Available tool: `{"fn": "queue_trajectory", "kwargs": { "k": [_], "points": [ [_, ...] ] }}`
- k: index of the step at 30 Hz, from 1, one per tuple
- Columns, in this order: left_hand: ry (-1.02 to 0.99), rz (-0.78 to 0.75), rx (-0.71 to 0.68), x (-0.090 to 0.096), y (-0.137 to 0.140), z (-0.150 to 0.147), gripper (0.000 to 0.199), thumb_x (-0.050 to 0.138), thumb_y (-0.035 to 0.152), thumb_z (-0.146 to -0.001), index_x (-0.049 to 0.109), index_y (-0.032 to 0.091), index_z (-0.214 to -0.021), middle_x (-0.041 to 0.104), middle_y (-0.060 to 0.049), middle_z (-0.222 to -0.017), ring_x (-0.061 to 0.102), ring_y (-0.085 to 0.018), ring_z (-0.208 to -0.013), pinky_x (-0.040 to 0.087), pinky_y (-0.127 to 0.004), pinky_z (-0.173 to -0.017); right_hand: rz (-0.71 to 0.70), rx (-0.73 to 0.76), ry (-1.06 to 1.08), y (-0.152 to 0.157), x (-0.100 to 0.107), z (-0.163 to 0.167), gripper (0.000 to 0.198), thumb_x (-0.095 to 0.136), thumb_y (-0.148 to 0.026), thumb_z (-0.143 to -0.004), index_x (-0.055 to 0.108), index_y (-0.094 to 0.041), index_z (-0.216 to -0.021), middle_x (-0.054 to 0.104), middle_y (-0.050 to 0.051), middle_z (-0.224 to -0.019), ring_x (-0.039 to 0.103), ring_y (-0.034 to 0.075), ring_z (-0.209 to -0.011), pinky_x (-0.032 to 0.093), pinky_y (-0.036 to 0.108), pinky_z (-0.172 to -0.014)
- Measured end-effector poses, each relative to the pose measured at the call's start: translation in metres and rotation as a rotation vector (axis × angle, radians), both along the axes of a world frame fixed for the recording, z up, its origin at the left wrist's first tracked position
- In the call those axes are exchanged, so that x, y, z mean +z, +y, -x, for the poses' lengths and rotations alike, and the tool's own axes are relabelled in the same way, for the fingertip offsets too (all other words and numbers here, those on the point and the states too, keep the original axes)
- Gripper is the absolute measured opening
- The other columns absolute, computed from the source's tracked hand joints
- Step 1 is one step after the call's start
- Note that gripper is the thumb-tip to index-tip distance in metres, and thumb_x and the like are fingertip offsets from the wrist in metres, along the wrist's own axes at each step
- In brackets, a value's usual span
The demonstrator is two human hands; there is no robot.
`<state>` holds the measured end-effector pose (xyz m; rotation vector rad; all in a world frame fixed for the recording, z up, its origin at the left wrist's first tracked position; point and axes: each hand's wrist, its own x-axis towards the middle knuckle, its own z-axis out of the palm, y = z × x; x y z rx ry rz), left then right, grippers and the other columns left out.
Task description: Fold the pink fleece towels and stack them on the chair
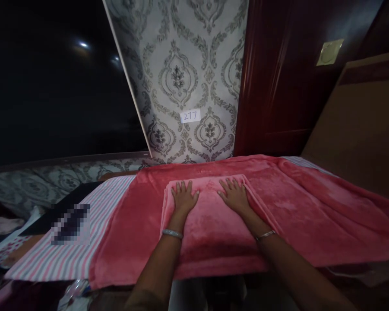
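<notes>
Lying flat on the folded pink blanket (210,222), the left hand (184,198) and the right hand (236,198) are resting well apart, fingers spread and clasping nothing. The folded blanket is sitting directly beneath both palms and reaching back between the forearms; each hand is covering one of its far corners, probably because weight there is helping the stacked layers stay level and square. Under it, and out past both hands, the red plush cloth (123,242) is spreading wide, seemingly serving as a soft base; whether it and the folded blanket are forming one piece or two, I cannot tell. Beyond the red cloth on the left hand's side, the striped sheet (108,207) is showing, apparently covering the surface below, and a pixelated patch there is hiding something dark. Counting up, two bare hands are touching one folded blanket; one bangle (172,233) is circling the left wrist and one bracelet (265,235) the right. Ahead of the fingertips, one paper slip (190,115) reading 277 is hanging on the wall; one dark screen (61,95) is standing beyond the left hand, and one switch plate (330,52) is showing beyond the right.
</notes>
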<state>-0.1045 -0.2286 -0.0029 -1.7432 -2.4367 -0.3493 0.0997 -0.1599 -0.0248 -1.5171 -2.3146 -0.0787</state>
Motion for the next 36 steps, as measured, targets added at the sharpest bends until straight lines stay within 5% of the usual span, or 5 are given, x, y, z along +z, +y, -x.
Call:
{"fn": "queue_trajectory", "kwargs": {
  "k": [13,21,31,36],
  "points": [
    [0.006,0.03,-0.008,0.001,0.007,0.001,0.066,0.035,0.056,-0.093,0.036,0.023,-0.151,0.031,-0.016,-0.158,0.021,-0.039,-0.147,0.015,-0.066,-0.114,0.01,-0.003,0.045,0.009,-0.006,0.001,0.056,0.039,-0.051,-0.097,0.045,-0.027,-0.147,0.039,0.009,-0.154,0.027,0.035,-0.144,0.019,0.061,-0.113],
    [0.02,-0.001,-0.016,0.004,0.005,-0.002,0.066,0.036,0.052,-0.093,0.037,0.021,-0.151,0.033,-0.016,-0.158,0.023,-0.039,-0.146,0.016,-0.065,-0.114,0.071,-0.003,0.048,0.0,0.007,0.001,0.057,0.037,-0.052,-0.098,0.041,-0.027,-0.149,0.036,0.008,-0.156,0.025,0.034,-0.145,0.018,0.059,-0.114],
    [-0.096,0.096,-0.096,0.062,-0.021,-0.009,0.062,0.037,0.049,-0.094,0.038,0.022,-0.149,0.03,-0.015,-0.158,0.024,-0.033,-0.147,0.023,-0.058,-0.115,0.131,0.047,0.051,-0.008,0.065,-0.037,0.054,0.028,-0.038,-0.101,0.038,-0.016,-0.15,0.043,0.013,-0.151,0.037,0.026,-0.139,0.03,0.043,-0.112],
    [-0.018,-0.028,-0.306,0.028,-0.073,-0.051,0.064,0.042,0.057,-0.091,0.039,0.029,-0.149,0.023,-0.01,-0.162,0.014,-0.039,-0.149,0.014,-0.066,-0.114,0.014,0.089,0.043,-0.051,0.036,-0.051,0.057,0.037,-0.051,-0.097,0.04,-0.028,-0.149,0.034,0.008,-0.157,0.025,0.037,-0.144,0.02,0.059,-0.113]
  ]
}}
